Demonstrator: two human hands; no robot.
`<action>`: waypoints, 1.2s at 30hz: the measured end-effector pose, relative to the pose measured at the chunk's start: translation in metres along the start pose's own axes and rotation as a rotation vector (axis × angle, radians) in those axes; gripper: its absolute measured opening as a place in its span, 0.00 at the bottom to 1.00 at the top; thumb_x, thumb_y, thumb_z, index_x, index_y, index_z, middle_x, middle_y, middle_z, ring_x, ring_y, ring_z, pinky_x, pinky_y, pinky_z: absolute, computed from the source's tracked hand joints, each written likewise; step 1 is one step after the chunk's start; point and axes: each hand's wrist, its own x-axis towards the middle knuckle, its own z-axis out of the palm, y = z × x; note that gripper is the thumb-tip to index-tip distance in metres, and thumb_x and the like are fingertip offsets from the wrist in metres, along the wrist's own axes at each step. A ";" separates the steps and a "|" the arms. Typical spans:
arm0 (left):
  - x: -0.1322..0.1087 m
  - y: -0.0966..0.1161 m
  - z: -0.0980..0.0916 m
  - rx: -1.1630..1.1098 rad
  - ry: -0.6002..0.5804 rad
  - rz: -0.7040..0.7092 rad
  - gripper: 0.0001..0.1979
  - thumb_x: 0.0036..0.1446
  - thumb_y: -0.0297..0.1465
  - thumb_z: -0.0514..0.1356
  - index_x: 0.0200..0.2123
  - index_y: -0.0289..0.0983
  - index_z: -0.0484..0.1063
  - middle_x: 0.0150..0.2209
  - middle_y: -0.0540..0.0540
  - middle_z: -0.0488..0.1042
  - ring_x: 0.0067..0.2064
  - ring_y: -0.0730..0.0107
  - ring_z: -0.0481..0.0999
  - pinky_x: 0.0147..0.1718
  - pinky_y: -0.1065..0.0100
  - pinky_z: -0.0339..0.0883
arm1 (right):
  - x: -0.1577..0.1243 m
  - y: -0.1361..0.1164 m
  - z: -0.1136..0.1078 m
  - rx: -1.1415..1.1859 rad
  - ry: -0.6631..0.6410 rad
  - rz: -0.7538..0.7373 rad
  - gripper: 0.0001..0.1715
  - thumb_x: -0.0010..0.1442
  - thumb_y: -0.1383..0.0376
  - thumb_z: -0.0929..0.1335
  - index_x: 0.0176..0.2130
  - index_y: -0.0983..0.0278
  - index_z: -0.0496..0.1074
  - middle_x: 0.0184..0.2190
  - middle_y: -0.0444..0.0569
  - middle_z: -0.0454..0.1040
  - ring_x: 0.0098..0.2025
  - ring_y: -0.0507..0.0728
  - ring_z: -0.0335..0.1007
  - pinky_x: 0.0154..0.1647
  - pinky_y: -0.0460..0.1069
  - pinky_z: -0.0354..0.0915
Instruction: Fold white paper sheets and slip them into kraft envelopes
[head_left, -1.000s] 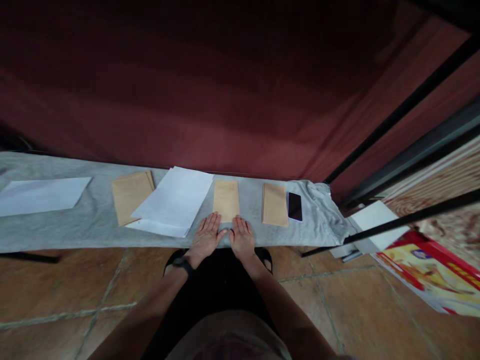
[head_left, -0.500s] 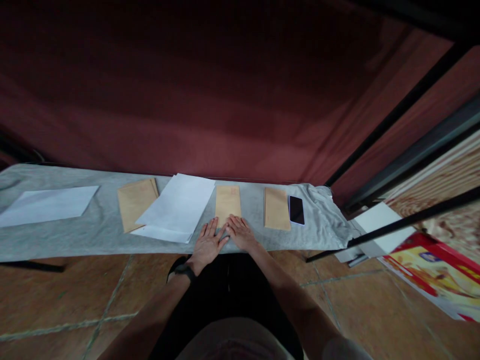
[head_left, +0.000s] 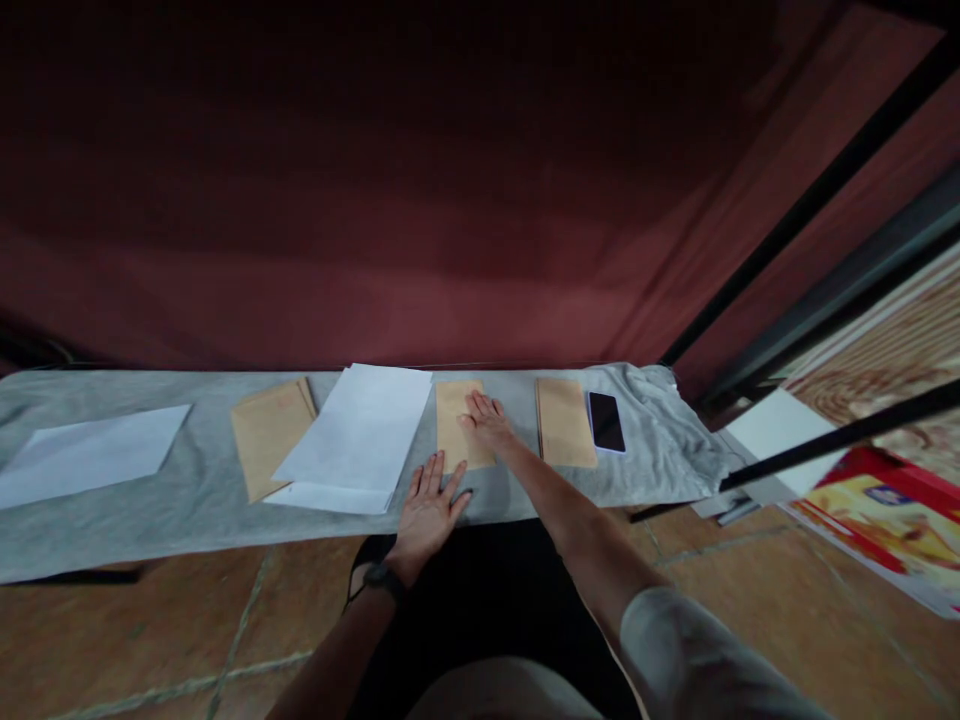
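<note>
A tan envelope (head_left: pixel 453 432) lies flat on the grey cloth between white sheets and another envelope stack. My right hand (head_left: pixel 487 420) rests on its upper right part, fingers stretched out. At the envelope's lower left edge, my left hand (head_left: pixel 430 510) lies with fingers spread, palm down near the cloth's front edge. White sheets (head_left: pixel 360 425) lie to the left, partly over a stack of tan envelopes (head_left: pixel 271 432). To the right is a second tan stack (head_left: pixel 567 422), with a dark-screened phone (head_left: pixel 606 421) beside it.
The grey cloth (head_left: pixel 202 500) covers a long narrow bench. Another white sheet (head_left: pixel 97 450) lies at its far left. A dark red surface (head_left: pixel 450 300) rises behind. Black bars, a white box (head_left: pixel 784 440) and a red-yellow box (head_left: pixel 892 520) are at the right.
My right hand has moved up over the envelope, away from my left hand, which stays at the lower edge. The camera view has shifted a little.
</note>
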 end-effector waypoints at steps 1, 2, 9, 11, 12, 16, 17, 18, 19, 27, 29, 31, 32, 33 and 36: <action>0.000 0.000 0.000 -0.001 0.001 0.001 0.30 0.71 0.46 0.50 0.73 0.48 0.58 0.76 0.42 0.50 0.76 0.49 0.51 0.71 0.45 0.52 | 0.005 0.001 -0.001 0.003 -0.002 0.014 0.36 0.77 0.54 0.52 0.76 0.67 0.47 0.77 0.53 0.43 0.79 0.57 0.39 0.77 0.57 0.38; 0.000 0.000 0.000 -0.001 0.008 0.004 0.30 0.71 0.46 0.50 0.73 0.48 0.57 0.76 0.42 0.51 0.76 0.49 0.51 0.71 0.45 0.53 | 0.010 0.001 -0.002 0.005 -0.004 0.028 0.36 0.77 0.54 0.52 0.76 0.68 0.47 0.77 0.53 0.43 0.79 0.57 0.39 0.77 0.57 0.37; 0.001 0.003 -0.004 -0.016 0.024 0.012 0.32 0.71 0.47 0.51 0.74 0.47 0.56 0.76 0.40 0.52 0.76 0.45 0.50 0.70 0.43 0.54 | 0.017 -0.003 -0.004 0.032 -0.034 0.090 0.37 0.77 0.54 0.52 0.77 0.65 0.44 0.78 0.53 0.42 0.79 0.58 0.37 0.77 0.58 0.35; 0.001 0.004 -0.006 -0.020 -0.009 -0.006 0.32 0.71 0.47 0.51 0.73 0.46 0.57 0.76 0.40 0.51 0.76 0.45 0.50 0.70 0.43 0.52 | 0.010 -0.005 -0.004 0.042 -0.057 0.083 0.37 0.77 0.53 0.51 0.77 0.65 0.44 0.78 0.52 0.40 0.79 0.57 0.36 0.77 0.57 0.33; 0.001 0.005 -0.007 -0.025 -0.024 -0.012 0.32 0.71 0.47 0.50 0.73 0.45 0.57 0.76 0.40 0.51 0.76 0.45 0.49 0.71 0.43 0.50 | 0.006 -0.007 -0.004 0.048 -0.070 0.080 0.37 0.77 0.53 0.51 0.77 0.65 0.43 0.78 0.52 0.40 0.79 0.57 0.36 0.77 0.57 0.33; 0.000 0.005 -0.007 -0.056 -0.020 -0.010 0.31 0.71 0.47 0.49 0.73 0.45 0.58 0.77 0.41 0.48 0.77 0.46 0.48 0.72 0.44 0.47 | -0.014 -0.013 -0.003 0.072 -0.118 0.085 0.37 0.77 0.52 0.47 0.77 0.65 0.44 0.78 0.53 0.41 0.79 0.57 0.37 0.77 0.58 0.37; 0.000 0.005 -0.006 -0.058 -0.005 -0.008 0.31 0.71 0.47 0.49 0.73 0.45 0.58 0.77 0.42 0.48 0.77 0.46 0.48 0.72 0.43 0.47 | -0.021 -0.015 -0.003 0.079 -0.126 0.083 0.37 0.77 0.52 0.47 0.76 0.64 0.45 0.78 0.53 0.42 0.79 0.57 0.38 0.76 0.58 0.38; 0.000 0.005 -0.005 -0.056 0.010 -0.006 0.31 0.71 0.47 0.49 0.73 0.45 0.57 0.77 0.42 0.49 0.77 0.46 0.48 0.71 0.43 0.48 | -0.028 -0.017 -0.003 0.086 -0.131 0.078 0.37 0.77 0.52 0.47 0.76 0.64 0.45 0.77 0.53 0.43 0.79 0.57 0.38 0.76 0.58 0.39; 0.000 0.005 -0.004 -0.051 0.022 -0.003 0.31 0.71 0.47 0.49 0.73 0.45 0.57 0.76 0.42 0.50 0.77 0.46 0.48 0.71 0.42 0.49 | -0.037 -0.020 -0.002 0.092 -0.133 0.071 0.37 0.77 0.52 0.47 0.76 0.64 0.46 0.77 0.53 0.44 0.79 0.57 0.38 0.76 0.58 0.39; 0.001 0.004 -0.004 0.000 0.006 0.010 0.29 0.71 0.38 0.48 0.72 0.40 0.59 0.75 0.38 0.53 0.75 0.47 0.53 0.70 0.43 0.51 | -0.136 -0.042 0.022 0.097 0.039 -0.007 0.34 0.77 0.53 0.54 0.74 0.64 0.54 0.76 0.53 0.49 0.78 0.60 0.44 0.77 0.61 0.42; 0.001 0.004 -0.002 -0.005 0.019 0.011 0.29 0.71 0.36 0.48 0.73 0.42 0.59 0.75 0.39 0.53 0.76 0.48 0.52 0.70 0.43 0.51 | -0.154 -0.044 0.030 0.082 0.123 -0.039 0.34 0.77 0.53 0.56 0.74 0.64 0.55 0.75 0.53 0.52 0.77 0.59 0.47 0.78 0.60 0.42; 0.001 0.005 0.001 -0.010 0.042 -0.016 0.29 0.71 0.36 0.48 0.72 0.42 0.60 0.75 0.39 0.55 0.76 0.47 0.53 0.70 0.43 0.52 | -0.165 -0.045 0.035 0.064 0.179 -0.041 0.35 0.76 0.52 0.58 0.73 0.65 0.56 0.74 0.54 0.55 0.76 0.59 0.51 0.77 0.59 0.45; 0.002 0.006 0.003 -0.013 0.058 -0.045 0.29 0.71 0.37 0.48 0.72 0.41 0.61 0.74 0.37 0.56 0.75 0.47 0.53 0.70 0.42 0.52 | -0.168 -0.045 0.037 0.056 0.202 -0.038 0.35 0.76 0.52 0.59 0.73 0.66 0.57 0.74 0.55 0.56 0.75 0.59 0.52 0.77 0.59 0.46; 0.004 0.007 0.004 -0.019 0.074 -0.082 0.29 0.71 0.37 0.47 0.71 0.39 0.61 0.74 0.36 0.58 0.75 0.46 0.54 0.69 0.42 0.53 | -0.170 -0.046 0.038 0.050 0.226 -0.031 0.35 0.76 0.52 0.60 0.73 0.66 0.58 0.73 0.55 0.57 0.75 0.60 0.54 0.76 0.59 0.47; 0.013 0.013 0.007 -0.065 0.104 -0.223 0.30 0.69 0.36 0.48 0.70 0.29 0.61 0.71 0.30 0.62 0.73 0.44 0.59 0.69 0.42 0.55 | -0.170 -0.048 0.041 0.051 0.276 -0.006 0.34 0.75 0.54 0.61 0.72 0.66 0.60 0.73 0.56 0.58 0.74 0.61 0.56 0.75 0.60 0.50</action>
